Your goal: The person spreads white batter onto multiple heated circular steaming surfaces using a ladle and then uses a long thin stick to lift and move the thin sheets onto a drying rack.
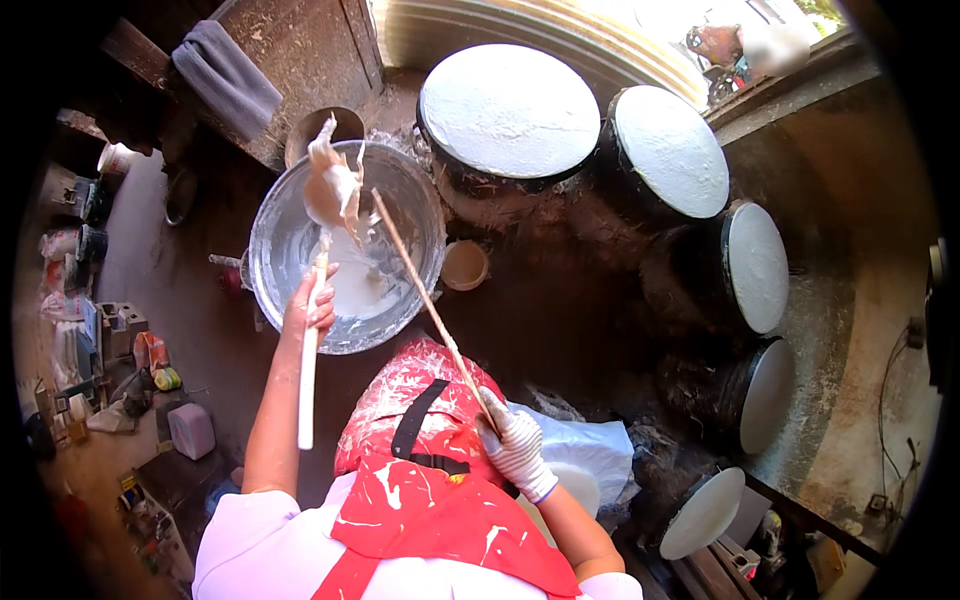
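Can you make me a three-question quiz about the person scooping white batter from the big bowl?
1. Where is the ladle?
A) above the metal bowl
B) on the floor
C) on a round white pan

2. How many round white-topped pans curve around the person?
A) two
B) five
C) nine

3. What is on the right hand?
A) nothing
B) a white glove
C) a red mitten

Answers: 1 A, the left hand lifts it, dripping, over the bowl. 2 B, five white discs show. 3 B, the gloved hand holds a thin stick.

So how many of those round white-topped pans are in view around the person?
5: one at top centre, one to its right, one at right, one lower right, one at bottom right. More may be hidden past the edge.
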